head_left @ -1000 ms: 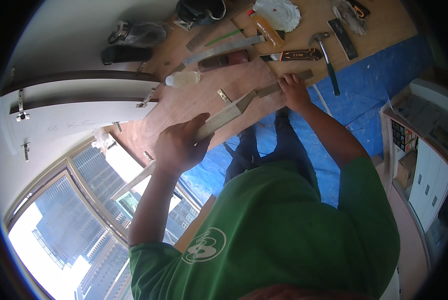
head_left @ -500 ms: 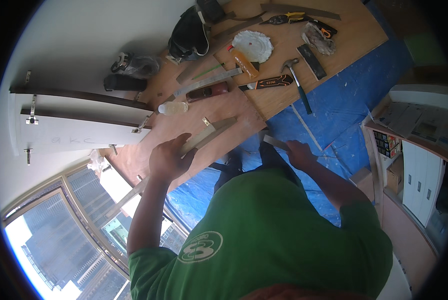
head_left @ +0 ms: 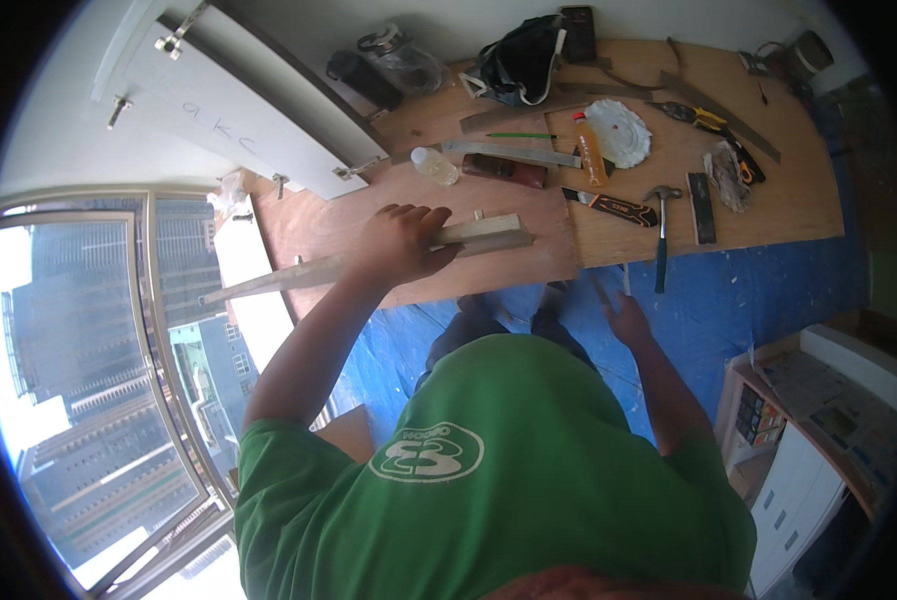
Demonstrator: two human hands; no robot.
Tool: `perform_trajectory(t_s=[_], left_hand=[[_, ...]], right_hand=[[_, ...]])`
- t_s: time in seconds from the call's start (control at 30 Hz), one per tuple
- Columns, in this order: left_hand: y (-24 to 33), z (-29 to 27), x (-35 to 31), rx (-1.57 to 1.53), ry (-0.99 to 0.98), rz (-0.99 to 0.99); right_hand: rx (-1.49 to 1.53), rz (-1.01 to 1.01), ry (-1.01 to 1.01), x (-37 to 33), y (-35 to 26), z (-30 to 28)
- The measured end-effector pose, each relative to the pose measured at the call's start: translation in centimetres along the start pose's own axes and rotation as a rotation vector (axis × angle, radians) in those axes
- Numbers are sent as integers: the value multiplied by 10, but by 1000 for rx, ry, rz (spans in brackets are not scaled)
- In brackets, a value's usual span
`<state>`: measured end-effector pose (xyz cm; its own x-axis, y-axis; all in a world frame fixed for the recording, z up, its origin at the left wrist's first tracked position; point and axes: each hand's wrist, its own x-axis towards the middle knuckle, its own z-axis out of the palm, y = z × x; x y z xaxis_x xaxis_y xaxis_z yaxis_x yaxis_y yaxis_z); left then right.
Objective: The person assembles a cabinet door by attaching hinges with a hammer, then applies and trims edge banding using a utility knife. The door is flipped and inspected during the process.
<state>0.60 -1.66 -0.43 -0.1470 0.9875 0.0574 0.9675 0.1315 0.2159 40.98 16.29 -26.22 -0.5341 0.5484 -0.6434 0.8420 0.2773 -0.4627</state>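
Note:
My left hand (head_left: 407, 245) is closed over a long narrow wooden strip (head_left: 489, 230) above the near part of the plywood tabletop. The strip's left end reaches past a white panel toward the window. A small metal fitting (head_left: 479, 214) shows just behind the strip. Off the table's front edge, over the blue sheet, my right hand (head_left: 629, 322) is closed round a short, thin flat strip (head_left: 601, 290). Motion blurs this piece, so its exact kind cannot be made out. Beyond my left hand lie a small see-through bottle (head_left: 436, 167) and a dark reddish block (head_left: 505, 170).
On the plywood table (head_left: 769, 210) lie a claw hammer (head_left: 662, 240), a black-and-orange handled tool (head_left: 619, 208), a dark flat block (head_left: 702, 208), an orange drink bottle (head_left: 590, 150) and a white plate (head_left: 624, 135). A white cabinet panel with hinges (head_left: 239, 110) stands at left.
My view has turned, so the table sits further right. My left hand still holds the long strip, which lies more level now. The right hand has lowered beside my leg with its short strip.

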Motion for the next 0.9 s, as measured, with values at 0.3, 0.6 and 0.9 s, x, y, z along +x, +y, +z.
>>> perform_trajectory(t_s=[0.3,0.6,0.9], left_hand=[[0,-1,-38,-21,140,-160],[-35,-19,-46,-95,-230,-288],[-95,-145,-97,-76,4,-173]], right_hand=[[449,-795,133,1,-224,-61],[569,-576,309,52,-172,-6],[582,-103,-172,-13,-152,24]])
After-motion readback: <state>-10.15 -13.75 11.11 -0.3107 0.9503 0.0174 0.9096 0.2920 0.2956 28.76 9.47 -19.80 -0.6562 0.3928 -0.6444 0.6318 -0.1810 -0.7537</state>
